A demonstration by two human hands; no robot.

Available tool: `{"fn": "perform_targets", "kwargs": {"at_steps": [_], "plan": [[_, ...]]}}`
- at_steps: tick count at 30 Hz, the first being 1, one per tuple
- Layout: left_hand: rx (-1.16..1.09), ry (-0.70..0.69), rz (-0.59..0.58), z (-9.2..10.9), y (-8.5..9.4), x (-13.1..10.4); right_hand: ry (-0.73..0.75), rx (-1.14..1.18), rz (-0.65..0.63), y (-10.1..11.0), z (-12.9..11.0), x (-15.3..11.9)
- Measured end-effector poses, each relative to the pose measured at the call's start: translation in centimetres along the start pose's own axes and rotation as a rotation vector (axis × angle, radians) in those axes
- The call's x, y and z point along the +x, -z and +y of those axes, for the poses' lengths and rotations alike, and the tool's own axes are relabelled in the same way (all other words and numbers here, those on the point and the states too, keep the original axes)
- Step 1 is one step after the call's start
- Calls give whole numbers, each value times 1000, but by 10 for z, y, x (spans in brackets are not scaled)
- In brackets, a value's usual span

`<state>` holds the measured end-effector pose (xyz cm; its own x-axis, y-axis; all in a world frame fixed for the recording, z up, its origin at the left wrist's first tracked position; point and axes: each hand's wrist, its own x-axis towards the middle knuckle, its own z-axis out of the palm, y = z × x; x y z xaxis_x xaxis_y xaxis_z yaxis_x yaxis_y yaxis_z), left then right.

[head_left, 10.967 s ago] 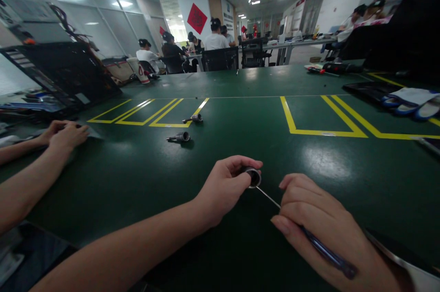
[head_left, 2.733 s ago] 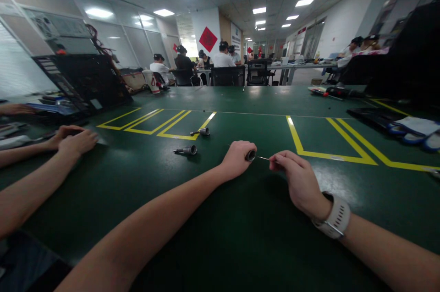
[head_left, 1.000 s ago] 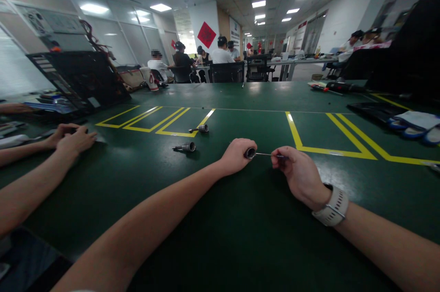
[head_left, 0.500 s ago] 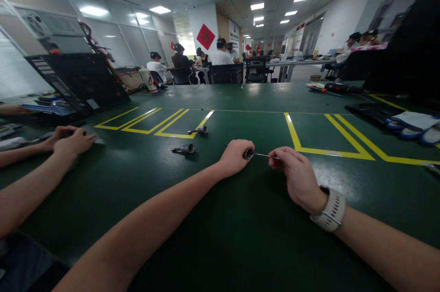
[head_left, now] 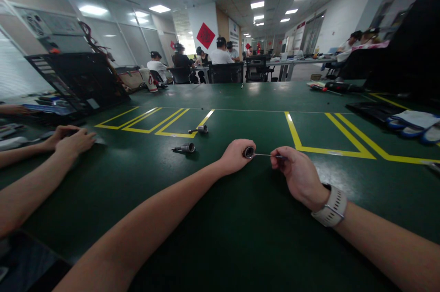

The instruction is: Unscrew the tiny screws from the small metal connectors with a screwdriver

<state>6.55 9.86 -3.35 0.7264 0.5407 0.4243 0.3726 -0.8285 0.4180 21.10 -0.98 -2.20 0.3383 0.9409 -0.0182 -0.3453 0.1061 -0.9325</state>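
Judged metal socket (head_left: 248,152) fairly heavy for its size, stiff all over, unlikely to break or dent. Guessed at a smooth surface, probably slippery if oily; could not tell from this view. Rated round barrel as best place for a hold, set back from rim, leaving hollow mouth free. Ranked thin tool (head_left: 263,155) as light, stiff along its length, maybe bendable under side load; better taken by handle than by shaft.

Looked dull grey and round, with paler rim and dark hollow, facing right and somewhat toward near side. Showed only mouth end; hid rest of body behind fingers.

Located socket mid-scene, inside left hand (head_left: 235,157), just left of right hand (head_left: 297,170). Found left hand curled tightly around barrel. Found right hand pinching thin tool between fingertips, with slim shaft running left to socket mouth. Could not tell depth of tip inside, nor any contact of left hand with green table (head_left: 240,228).

Noted near loose part (head_left: 184,148) and far loose part (head_left: 199,129) lying apart on left, both with stem leftward and cup rightward. Saw far one partly over yellow tape (head_left: 173,135). Spotted pale watch (head_left: 330,207) on right wrist, plus co-worker's hands (head_left: 75,142) well apart at left.
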Motion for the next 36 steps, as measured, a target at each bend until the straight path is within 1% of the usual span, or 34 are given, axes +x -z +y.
{"fn": "perform_targets", "kwargs": {"at_steps": [5, 17, 20, 25, 27, 31, 36], "plan": [[28, 75, 4, -1, -1, 0, 5, 18, 26, 0, 1, 1], [61, 114, -4, -1, -1, 0, 43, 21, 60, 3, 4, 3], [40, 140, 11, 0, -1, 0, 52, 21, 65, 3, 4, 3], [-46, 244, 72, 1, -1, 1, 65, 28, 61, 4, 4, 3], [-61, 218, 68, 0, -1, 1, 84, 36, 57, 4, 3, 2], [-69, 103, 58, -4, -2, 1, 156, 37, 33, 2, 1, -1], [-78, 47, 44, -6, -2, 1, 248, -28, -5, 0, 4, -4]]}}
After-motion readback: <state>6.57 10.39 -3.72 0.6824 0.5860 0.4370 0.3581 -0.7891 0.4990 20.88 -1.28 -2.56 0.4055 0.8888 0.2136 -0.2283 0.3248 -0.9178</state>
